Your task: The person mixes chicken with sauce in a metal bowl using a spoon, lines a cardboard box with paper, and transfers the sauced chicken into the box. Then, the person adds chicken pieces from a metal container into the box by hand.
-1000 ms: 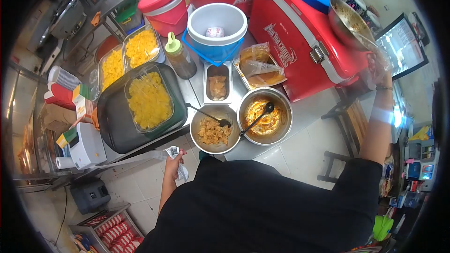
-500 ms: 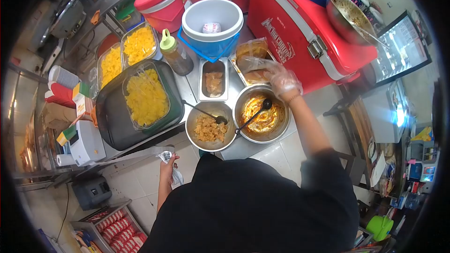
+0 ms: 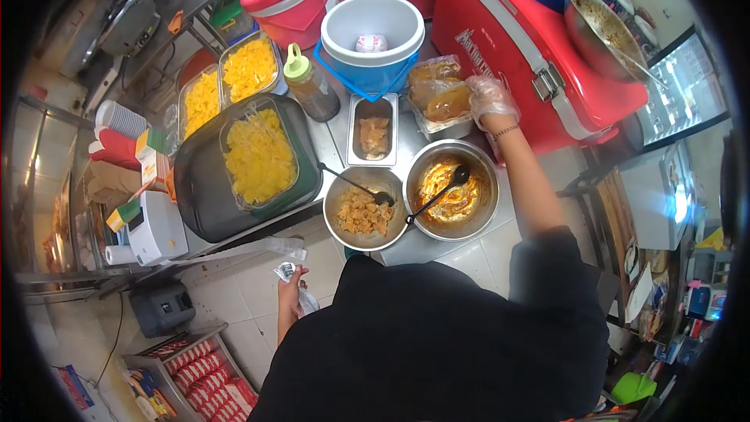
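My right hand [image 3: 495, 101], in a clear plastic glove, is closed at the right edge of a clear plastic bag [image 3: 433, 68] with flat brown food pieces in it. That bag sits in a metal tray [image 3: 445, 129]. Just in front stands a steel bowl [image 3: 491, 215] with orange-red sauce and a black spoon [image 3: 459, 177]. Another steel bowl [image 3: 332, 230] holds pale brown chopped food and a black ladle [image 3: 381, 198]. Low on the left, my left hand [image 3: 289, 297] is closed on a crumpled white-and-silver plastic wrapper [image 3: 286, 271].
A small steel pan [image 3: 351, 148] holds meat. Behind are a blue-and-white bucket [image 3: 363, 62], a squeeze bottle [image 3: 316, 94] and red coolers [image 3: 500, 55]. Yellow food fills tubs at left, one in a dark tray [image 3: 203, 195]. A paper strip [image 3: 262, 244] trails from a white printer [image 3: 160, 230].
My right hand has drawn back to the right edge of the bag, and more of the brown food shows. The whole view has shifted slightly; my left hand still grips the wrapper.
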The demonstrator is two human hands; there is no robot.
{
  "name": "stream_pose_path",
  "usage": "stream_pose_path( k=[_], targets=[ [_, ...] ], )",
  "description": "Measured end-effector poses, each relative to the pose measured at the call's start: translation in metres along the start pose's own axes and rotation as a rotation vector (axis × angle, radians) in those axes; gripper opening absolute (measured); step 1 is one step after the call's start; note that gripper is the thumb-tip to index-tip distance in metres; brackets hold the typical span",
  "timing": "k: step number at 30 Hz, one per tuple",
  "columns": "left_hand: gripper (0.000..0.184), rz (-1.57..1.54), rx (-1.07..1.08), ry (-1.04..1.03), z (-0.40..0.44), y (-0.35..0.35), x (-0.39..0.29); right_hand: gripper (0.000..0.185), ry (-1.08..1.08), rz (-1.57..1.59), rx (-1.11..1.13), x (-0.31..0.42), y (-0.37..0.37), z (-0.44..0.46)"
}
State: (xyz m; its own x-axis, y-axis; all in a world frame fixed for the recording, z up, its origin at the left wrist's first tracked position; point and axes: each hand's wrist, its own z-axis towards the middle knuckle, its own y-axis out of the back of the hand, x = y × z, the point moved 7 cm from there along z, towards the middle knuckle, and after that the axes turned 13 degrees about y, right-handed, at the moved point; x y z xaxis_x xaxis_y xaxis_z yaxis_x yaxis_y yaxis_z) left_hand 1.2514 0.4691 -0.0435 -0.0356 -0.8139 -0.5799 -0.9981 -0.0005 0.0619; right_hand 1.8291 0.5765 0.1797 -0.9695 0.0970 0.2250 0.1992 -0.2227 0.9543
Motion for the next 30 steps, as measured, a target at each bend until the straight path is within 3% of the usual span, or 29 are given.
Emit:
stream_pose_path(
  k=[4, 6, 11, 14, 17, 26, 27, 30],
  targets=[
    [0.024, -0.06, -0.048, -0.028, 0.003, -0.01, -0.005, 0.02, -0.109, 0.193, -0.207, -0.039, -0.014, 0.009],
    [0.023, -0.066, -0.049, -0.048, 0.007, -0.017, -0.009, 0.019, -0.043, 0.036, -0.298, 0.002, 0.043, 0.005],
    [0.022, -0.034, -0.015, -0.097, 0.004, -0.036, -0.028, 0.026, -0.173, -0.095, -0.034, 0.019, 0.065, 0.027],
    [0.022, -0.049, -0.017, -0.109, 0.004, -0.039, -0.031, 0.024, -0.094, -0.107, -0.028, 0.008, 0.053, 0.043],
    [0.023, -0.028, -0.031, -0.098, 0.007, -0.029, -0.021, 0.023, -0.154, -0.002, 0.023, 0.011, 0.063, 0.039],
    [0.027, -0.053, -0.123, -0.157, 0.006, -0.014, -0.016, 0.023, -0.06, -0.061, -0.067, 0.012, 0.065, 0.041],
    [0.026, -0.039, -0.227, -0.184, -0.004, -0.013, -0.025, 0.023, -0.044, -0.04, -0.087, 0.013, 0.067, 0.039],
    [0.026, 0.088, -0.343, -0.539, -0.036, -0.029, -0.076, 0.02, 0.12, -0.141, -0.128, 0.037, 0.078, 0.028]
  ],
)
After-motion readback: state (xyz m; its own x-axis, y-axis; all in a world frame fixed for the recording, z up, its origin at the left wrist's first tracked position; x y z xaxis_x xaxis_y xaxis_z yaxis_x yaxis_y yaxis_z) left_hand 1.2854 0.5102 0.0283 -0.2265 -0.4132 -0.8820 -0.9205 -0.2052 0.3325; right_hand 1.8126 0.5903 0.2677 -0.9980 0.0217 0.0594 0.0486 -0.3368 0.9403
